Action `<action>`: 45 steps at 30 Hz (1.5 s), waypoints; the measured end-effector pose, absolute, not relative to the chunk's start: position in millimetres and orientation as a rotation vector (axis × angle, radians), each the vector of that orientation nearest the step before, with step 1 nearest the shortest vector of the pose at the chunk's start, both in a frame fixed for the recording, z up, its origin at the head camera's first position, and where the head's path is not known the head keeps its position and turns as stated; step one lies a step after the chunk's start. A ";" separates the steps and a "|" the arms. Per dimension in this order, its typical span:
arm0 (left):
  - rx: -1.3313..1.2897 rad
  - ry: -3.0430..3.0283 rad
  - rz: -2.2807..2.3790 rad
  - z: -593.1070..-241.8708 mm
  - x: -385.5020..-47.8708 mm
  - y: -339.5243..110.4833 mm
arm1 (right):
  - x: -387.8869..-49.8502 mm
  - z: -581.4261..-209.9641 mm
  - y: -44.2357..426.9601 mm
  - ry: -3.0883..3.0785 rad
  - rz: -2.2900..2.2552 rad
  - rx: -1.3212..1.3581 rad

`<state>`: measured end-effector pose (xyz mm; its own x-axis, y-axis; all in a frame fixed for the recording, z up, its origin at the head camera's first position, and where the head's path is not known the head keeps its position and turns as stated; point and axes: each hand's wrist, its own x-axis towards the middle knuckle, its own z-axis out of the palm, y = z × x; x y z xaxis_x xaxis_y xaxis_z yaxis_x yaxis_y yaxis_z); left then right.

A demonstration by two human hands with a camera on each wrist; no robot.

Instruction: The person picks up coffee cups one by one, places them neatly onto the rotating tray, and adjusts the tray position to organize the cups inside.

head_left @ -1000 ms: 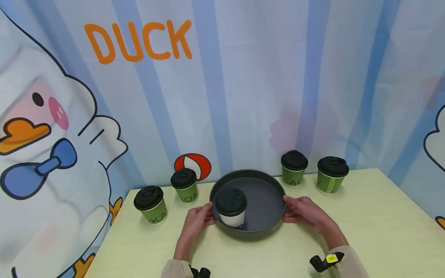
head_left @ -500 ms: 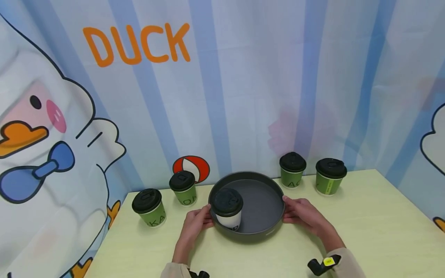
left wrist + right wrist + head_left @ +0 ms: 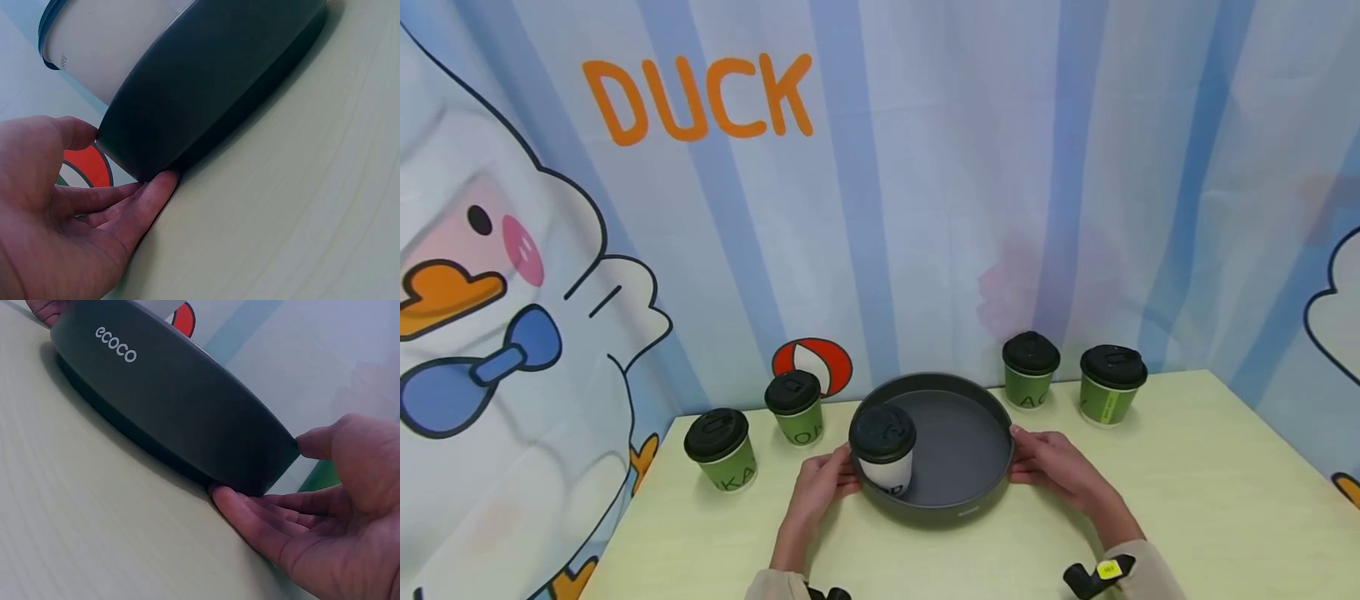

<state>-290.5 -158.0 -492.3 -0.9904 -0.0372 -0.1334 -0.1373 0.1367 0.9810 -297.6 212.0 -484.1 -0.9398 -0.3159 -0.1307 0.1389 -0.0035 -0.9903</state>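
Observation:
Both hands hold a round dark grey tray (image 3: pixel 966 450) by its opposite sides. My left hand (image 3: pixel 820 483) pinches the left edge, thumb at the rim and fingers at the underside, as the left wrist view shows. On the right edge my right hand (image 3: pixel 1063 467) has the same hold; its fingertips (image 3: pixel 228 497) reach the bottom edge. The tray wall bears the print "ecoco" in the right wrist view. A white paper cup (image 3: pixel 886 475) with a black lid stands inside the tray at the left, close to the wall. Whether the tray's base touches the table cannot be told.
Two green cups with black lids, a nearer one (image 3: pixel 722 450) and a farther one (image 3: pixel 796 408), stand left of the tray. Two more, a green cup (image 3: pixel 1030 371) and another green cup (image 3: pixel 1111 387), stand at the back right. A printed curtain (image 3: pixel 925 208) hangs behind the table (image 3: pixel 1210 483).
The white cup has shifted left within the tray, closer to the left wall. The print on the tray's front has come into view and moved left. Both hands stay at the tray's sides.

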 end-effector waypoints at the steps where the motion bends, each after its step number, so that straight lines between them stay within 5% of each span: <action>1: -0.178 2.308 2.009 -491.9 -290.9 -157.7 | -297.6 -484.0 212.1 1.964 -2.009 -0.185; 45: -0.132 2.263 2.037 -496.0 -291.8 -159.0 | -296.2 -488.3 209.0 2.045 -2.005 -0.128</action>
<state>-291.8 -159.0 -496.0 -0.9919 -0.0013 -0.1272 -0.1266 0.1051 0.9864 -296.2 209.0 -488.3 -0.9586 -0.2523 -0.1319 0.1269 0.0360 -0.9913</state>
